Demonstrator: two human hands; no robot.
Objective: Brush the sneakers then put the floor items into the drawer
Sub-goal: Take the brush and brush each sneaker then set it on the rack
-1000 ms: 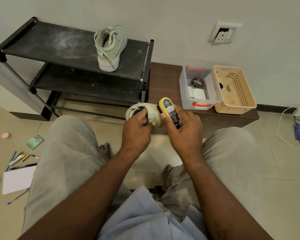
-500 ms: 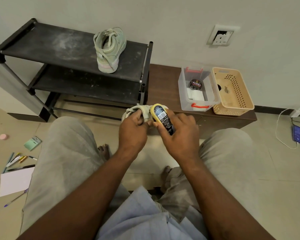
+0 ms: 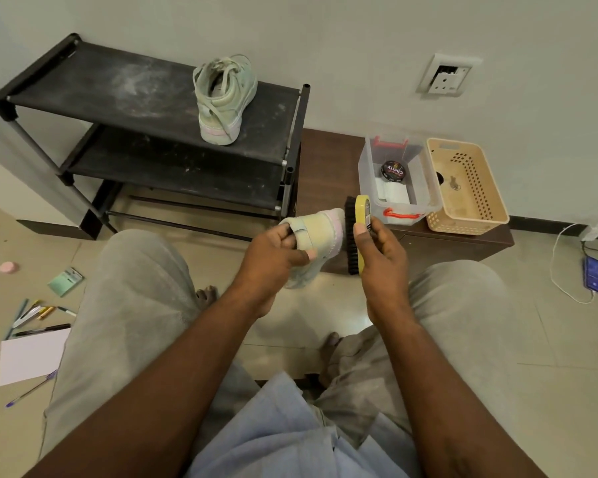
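My left hand [image 3: 273, 253] grips a pale green sneaker [image 3: 316, 232] above my knees. My right hand [image 3: 380, 257] holds a yellow-backed shoe brush [image 3: 358, 229] upright, its black bristles against the sneaker's sole edge. The second pale green sneaker [image 3: 223, 98] stands on the top shelf of the black shoe rack [image 3: 128, 88]. On the floor at the left lie several pens [image 3: 35, 313], a white paper sheet [image 3: 30, 357], a green pad [image 3: 66, 281] and a pink round eraser [image 3: 7, 268].
A low brown cabinet [image 3: 328, 160] stands right of the rack. It carries a clear plastic box [image 3: 397, 208] with a polish tin [image 3: 393, 170] and a beige basket [image 3: 466, 188]. A phone on a white cable [image 3: 592, 274] lies at the far right.
The brush has turned from lying over the sneaker to standing on edge beside it, bristles showing. Both hands have shifted slightly right and the sneaker has turned in my left hand.
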